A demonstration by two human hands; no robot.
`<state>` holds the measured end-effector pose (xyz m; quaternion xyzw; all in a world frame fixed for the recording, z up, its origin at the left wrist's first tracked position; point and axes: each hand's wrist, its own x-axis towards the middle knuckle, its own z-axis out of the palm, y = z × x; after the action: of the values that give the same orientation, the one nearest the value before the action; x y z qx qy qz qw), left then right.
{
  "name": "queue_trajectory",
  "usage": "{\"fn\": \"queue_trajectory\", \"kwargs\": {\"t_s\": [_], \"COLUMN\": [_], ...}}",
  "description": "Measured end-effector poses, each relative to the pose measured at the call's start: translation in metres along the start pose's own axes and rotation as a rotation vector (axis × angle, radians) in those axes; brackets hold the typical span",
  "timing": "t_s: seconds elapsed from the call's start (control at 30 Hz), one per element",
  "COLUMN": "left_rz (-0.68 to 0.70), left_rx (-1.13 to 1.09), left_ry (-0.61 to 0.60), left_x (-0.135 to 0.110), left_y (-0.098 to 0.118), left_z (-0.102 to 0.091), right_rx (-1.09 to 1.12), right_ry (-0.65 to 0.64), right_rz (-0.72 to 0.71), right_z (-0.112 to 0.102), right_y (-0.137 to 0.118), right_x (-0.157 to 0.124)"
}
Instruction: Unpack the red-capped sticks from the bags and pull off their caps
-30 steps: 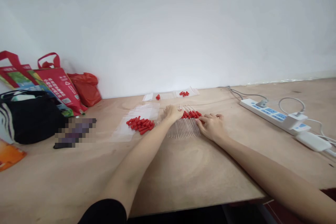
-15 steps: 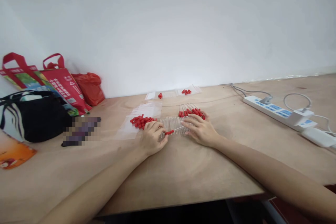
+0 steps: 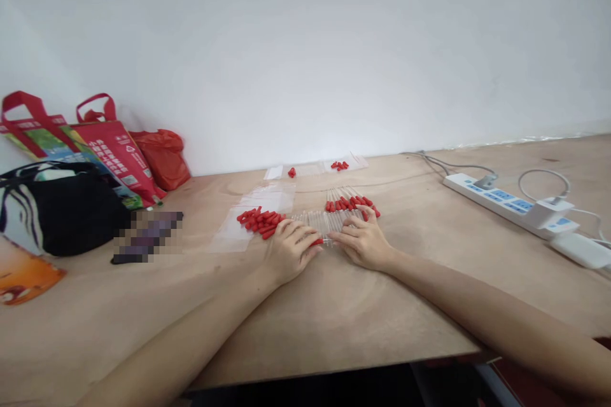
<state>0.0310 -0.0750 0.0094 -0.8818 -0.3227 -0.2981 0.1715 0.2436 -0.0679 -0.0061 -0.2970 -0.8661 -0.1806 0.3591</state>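
Note:
My left hand (image 3: pixel 292 251) is closed, pinching a red rubber bulb (image 3: pixel 317 242) between thumb and fingers. My right hand (image 3: pixel 365 243) grips a thin glass dropper tube (image 3: pixel 328 241) with its fingertips, close to that bulb. The two hands nearly meet, and the fingers hide most of this tube. Beneath and behind them lies a row of bare glass tubes (image 3: pixel 317 221). Left of the row is a pile of loose red rubber bulbs (image 3: pixel 260 221). Just beyond my right hand, several glass droppers (image 3: pixel 351 201) lie fanned out with red bulbs on their near ends.
Clear plastic bags (image 3: pixel 274 197) lie under and behind the bulb pile; more bags (image 3: pixel 312 169) with red bulbs sit by the wall. A white power strip (image 3: pixel 501 198) with plugs lies right. Left stand a black bag (image 3: pixel 81 216), red shopping bags (image 3: pixel 112 152) and a blurred dark item (image 3: pixel 147 238).
My left hand has shifted right with the red bulb. The right fingers have come in closer to the bulb, so the gap between the hands has narrowed and less of the tube shows.

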Motion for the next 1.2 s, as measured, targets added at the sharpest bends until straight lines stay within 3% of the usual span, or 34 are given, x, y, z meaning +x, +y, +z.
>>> {"fn": "queue_trajectory", "kwargs": {"t_s": [0.4,0.47,0.6,0.8,1.03,1.2], "left_rz": [0.040,-0.019,-0.166,-0.440,-0.796,-0.819], "left_rx": [0.045,0.050,-0.039,-0.060,-0.078,0.003], "left_ry": [-0.010,0.017,0.144,0.239,0.156,0.000], "left_x": [-0.006,-0.012,-0.019,-0.012,-0.017,-0.010], "left_y": [-0.003,-0.012,-0.028,-0.044,-0.087,-0.100], "left_z": [-0.008,-0.014,-0.024,-0.026,-0.030,-0.028], "right_rx": [0.034,0.020,-0.023,-0.173,-0.302,-0.277], "right_ry": [-0.040,-0.007,0.065,-0.095,-0.346,-0.434], "right_rz": [-0.029,0.040,0.315,0.509,0.574,0.607], "right_z": [-0.013,-0.017,-0.019,-0.007,-0.005,-0.005], "right_y": [0.004,0.015,0.032,0.027,0.020,0.014], "right_x": [-0.006,-0.012,-0.016,-0.004,-0.002,0.003]}}
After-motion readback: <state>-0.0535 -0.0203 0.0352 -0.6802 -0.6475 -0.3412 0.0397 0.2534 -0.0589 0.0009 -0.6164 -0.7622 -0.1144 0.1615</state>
